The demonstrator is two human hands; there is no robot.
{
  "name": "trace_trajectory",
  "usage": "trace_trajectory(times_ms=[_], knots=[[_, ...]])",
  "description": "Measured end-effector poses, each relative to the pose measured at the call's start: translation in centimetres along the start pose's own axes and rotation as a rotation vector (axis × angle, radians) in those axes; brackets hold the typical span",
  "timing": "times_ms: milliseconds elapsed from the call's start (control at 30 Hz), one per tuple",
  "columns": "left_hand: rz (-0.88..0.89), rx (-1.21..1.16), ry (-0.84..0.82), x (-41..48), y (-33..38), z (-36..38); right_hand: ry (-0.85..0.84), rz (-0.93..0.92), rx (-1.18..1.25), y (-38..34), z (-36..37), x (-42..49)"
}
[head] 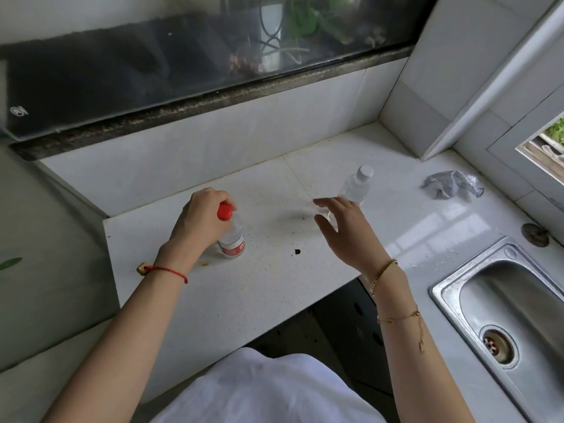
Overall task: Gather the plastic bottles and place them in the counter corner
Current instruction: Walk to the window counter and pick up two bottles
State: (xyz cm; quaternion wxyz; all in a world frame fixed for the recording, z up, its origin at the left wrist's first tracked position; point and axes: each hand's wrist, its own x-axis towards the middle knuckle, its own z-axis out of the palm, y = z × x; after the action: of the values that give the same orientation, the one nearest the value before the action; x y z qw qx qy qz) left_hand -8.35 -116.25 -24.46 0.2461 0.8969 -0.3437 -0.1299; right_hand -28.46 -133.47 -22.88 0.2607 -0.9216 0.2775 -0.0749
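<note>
The left hand (201,215) is curled round the neck of the red-capped bottle (233,239), which stands on the worktop (274,285) under its palm. It looks like a top grip, likely for a straight lift. The right hand (345,230) is spread wide and holds nothing. The white-capped bottle (355,186) leans just past its fingertips, and I cannot tell if they touch. The corner (378,132) lies beyond that hand — both bottles seem bound there.

The white table (274,288) carries a red-capped bottle (233,239) upright at left, a white-capped bottle (355,186) farther right, a crumpled silvery cloth (451,188) far right, and a steel sink (476,254) sunk in near right.
</note>
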Motion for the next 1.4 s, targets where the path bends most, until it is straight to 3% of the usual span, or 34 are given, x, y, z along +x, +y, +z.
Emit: trace_trajectory(times_ms=[367, 567, 800, 1000, 1400], knots=[[0.102, -0.078, 0.056, -0.8, 2.4, 0.8, 0.180, 0.042, -0.170, 4.7, -3.7, 4.6], [0.128, -0.090, 0.043, -0.9, 4.1, 1.4, 0.116, 0.139, -0.270, 7.9, -4.1, 7.4], [0.123, -0.077, 0.009, -1.1, 5.0, 2.2, 0.100, 0.160, -0.163, 8.9, -3.0, 8.7], [0.109, -0.063, -0.003, -1.9, 5.5, 2.6, 0.184, 0.157, -0.047, 9.0, -1.9, 8.2], [0.165, -0.078, 0.003, -5.3, 7.2, 3.0, 0.358, 0.143, 0.103, 7.6, -1.9, -1.3]])
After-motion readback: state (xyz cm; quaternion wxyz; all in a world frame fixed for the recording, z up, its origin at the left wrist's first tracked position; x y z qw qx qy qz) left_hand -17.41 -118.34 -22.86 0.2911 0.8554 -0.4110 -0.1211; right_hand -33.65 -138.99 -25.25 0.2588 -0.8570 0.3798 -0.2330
